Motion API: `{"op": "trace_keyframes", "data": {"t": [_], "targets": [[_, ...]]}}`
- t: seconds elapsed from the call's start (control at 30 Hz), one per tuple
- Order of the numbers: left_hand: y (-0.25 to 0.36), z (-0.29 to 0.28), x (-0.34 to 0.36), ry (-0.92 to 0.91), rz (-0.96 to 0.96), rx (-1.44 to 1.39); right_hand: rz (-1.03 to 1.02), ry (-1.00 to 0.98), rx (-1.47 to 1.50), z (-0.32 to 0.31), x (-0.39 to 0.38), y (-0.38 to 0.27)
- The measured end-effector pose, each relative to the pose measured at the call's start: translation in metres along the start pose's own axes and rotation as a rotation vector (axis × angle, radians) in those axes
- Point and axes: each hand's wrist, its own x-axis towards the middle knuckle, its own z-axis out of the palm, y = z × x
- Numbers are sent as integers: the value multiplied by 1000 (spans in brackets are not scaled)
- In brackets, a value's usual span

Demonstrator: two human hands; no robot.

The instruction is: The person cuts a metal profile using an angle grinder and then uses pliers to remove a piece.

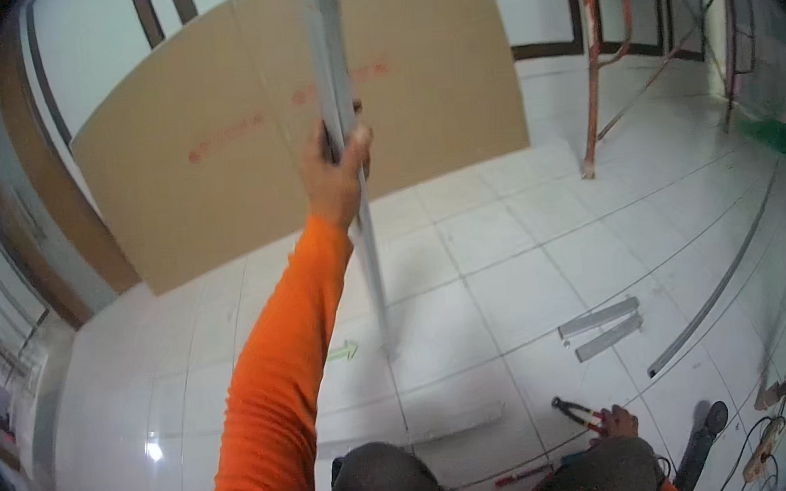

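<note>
My left hand (pixel 336 169), on an orange-sleeved arm, is raised and closed around a long grey metal profile (pixel 371 267). The profile stands nearly upright, with its lower end on the white tile floor (pixel 506 300). My right hand (pixel 620 421) is low by my knee and grips red-handled snips (pixel 575 410), whose dark jaws point left over the floor. My knees in dark trousers fill the bottom edge.
A large brown board (pixel 235 137) leans on the far wall. Two short metal offcuts (pixel 604 328), a long thin strip (pixel 720 288) and another track (pixel 433 428) lie on the tiles. A red scaffold frame (pixel 588 58) stands back right. Cables and a power strip (pixel 767 447) lie at right.
</note>
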Motion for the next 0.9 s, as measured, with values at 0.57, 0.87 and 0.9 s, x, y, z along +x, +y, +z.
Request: {"op": "trace_keyframes", "data": {"t": [0.57,0.87,0.9], "targets": [[-104,11,-126,-885,-195,572,568,-297,762,-161,80,-125],[-124,-25,-171,-1201,-317,623,195,-532,1184,-300,108,-144],[-127,-29,-176,-1198,-337,620,199,-552,1179,-298,111,-144]]}}
